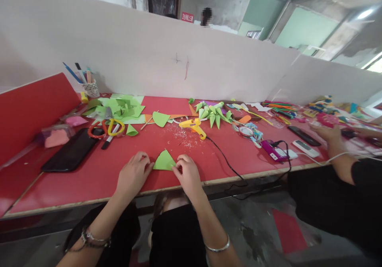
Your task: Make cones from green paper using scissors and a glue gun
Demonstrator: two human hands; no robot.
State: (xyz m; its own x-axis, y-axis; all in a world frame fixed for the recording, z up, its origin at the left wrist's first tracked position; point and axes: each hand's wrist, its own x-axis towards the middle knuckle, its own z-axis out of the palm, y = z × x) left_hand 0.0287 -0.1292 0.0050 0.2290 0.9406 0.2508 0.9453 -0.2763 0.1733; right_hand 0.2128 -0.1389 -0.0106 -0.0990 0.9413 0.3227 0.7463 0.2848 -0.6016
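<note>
A fan-shaped piece of green paper (164, 161) lies near the table's front edge, between my two hands. My left hand (135, 171) has its fingers curled together at the paper's left corner. With thumb and forefinger, my right hand (188, 174) pinches the right corner. Beyond the paper rests a yellow hot glue gun (193, 127), its black cord trailing right, amid pale scraps. A rolled green paper cone (131, 130) and a second green paper fan (161, 119) lie farther back. Behind the glue gun is a cluster of finished green cones (212, 114).
Scissors (115, 127), a black phone (71, 151) and a pile of green paper (121, 107) occupy the left. A purple power strip (273, 151) sits on the right. Another person's hand (328, 135) reaches over the table there. A white partition (167, 60) stands behind.
</note>
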